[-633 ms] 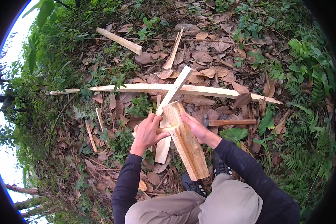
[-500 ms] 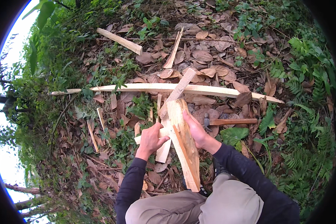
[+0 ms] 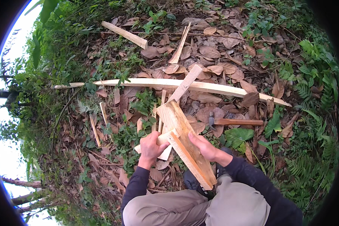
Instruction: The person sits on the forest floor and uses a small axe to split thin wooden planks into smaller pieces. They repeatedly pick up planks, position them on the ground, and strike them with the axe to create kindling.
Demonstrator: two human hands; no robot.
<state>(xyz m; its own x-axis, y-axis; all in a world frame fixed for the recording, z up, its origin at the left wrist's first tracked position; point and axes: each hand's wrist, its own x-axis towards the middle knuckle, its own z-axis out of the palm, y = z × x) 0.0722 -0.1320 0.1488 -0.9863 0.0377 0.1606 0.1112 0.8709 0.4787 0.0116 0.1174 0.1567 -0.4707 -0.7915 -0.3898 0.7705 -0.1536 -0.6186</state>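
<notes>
My left hand (image 3: pixel 150 147) is closed around a short pale wood piece (image 3: pixel 164 138). That piece meets the upper end of a narrow wood strip (image 3: pixel 190 162) with an orange-brown side; how they are joined I cannot tell. The strip slants down toward my knees, against a wide rough-faced board (image 3: pixel 179 119). My right hand (image 3: pixel 206 148) grips the board's right edge, thumb on its face and the other fingers hidden beneath. Behind the board, a flat wooden slat (image 3: pixel 186 83) rests across a long pale pole (image 3: pixel 218 87) on the ground.
A hammer (image 3: pixel 239 122) with a wooden handle lies to the right on dry leaves. Farther off are a wood stick (image 3: pixel 125 34) and a split splinter (image 3: pixel 180 43). Thin offcuts (image 3: pixel 95 130) lie at left. Green plants and ferns (image 3: pixel 312 150) border the leafy ground.
The board has tilted, its upper end swinging left and its lower end right, showing more of its face. My right hand has slid lower with it; my left hand keeps its grip.
</notes>
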